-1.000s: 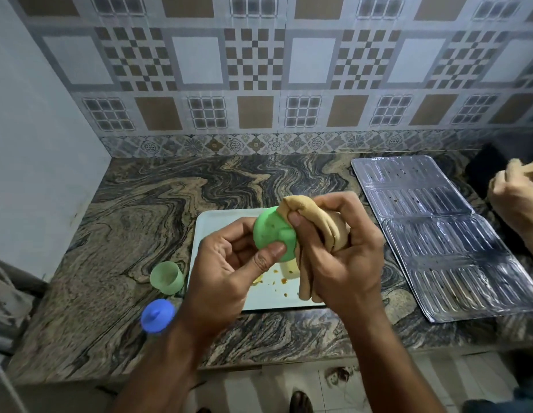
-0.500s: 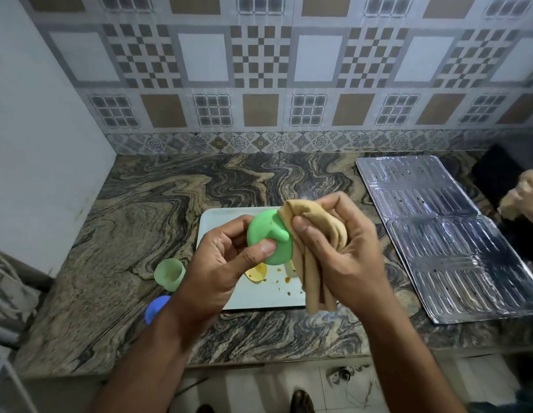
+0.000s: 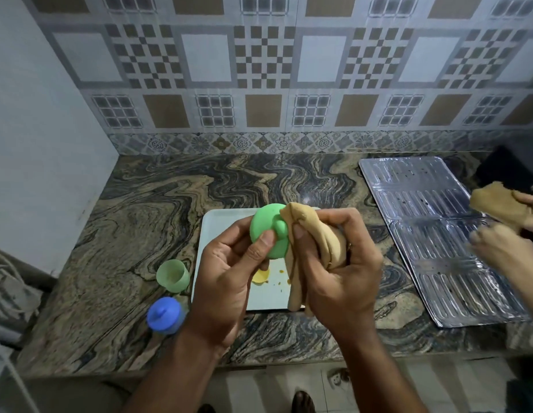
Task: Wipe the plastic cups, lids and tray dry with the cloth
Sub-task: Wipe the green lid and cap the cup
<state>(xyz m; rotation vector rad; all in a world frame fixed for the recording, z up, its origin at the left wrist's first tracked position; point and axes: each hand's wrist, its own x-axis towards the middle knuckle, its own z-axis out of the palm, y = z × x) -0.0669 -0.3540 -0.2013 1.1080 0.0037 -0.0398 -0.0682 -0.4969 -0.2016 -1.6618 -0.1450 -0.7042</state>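
Left hand [image 3: 229, 272]: your fingers and thumb curl round the green lid [image 3: 269, 231], knob side turned toward you, which leaves that face bare for wiping.
Right hand [image 3: 333, 263]: you have the cloth [image 3: 316, 236] bunched in a closed grip, its top fold pressed against the lid's knob, the loose tail hanging below your fist.
Lid position: held up between both hands, above the tray [image 3: 226, 222], not touching it.
Tray: on the surface under your hands, with yellow spots and a yellow piece [image 3: 260, 275] on it; likely not yet wiped.
Cups: a green cup [image 3: 173, 275] stands just left of your left hand; a blue lid [image 3: 164, 314] sits beside your left wrist, apparently capping a cup.
Since half a second ago: you have turned the lid a little, and the cloth has moved onto the knob.
Right of you: another person's hands work a cloth over a metal sheet [image 3: 438, 234].
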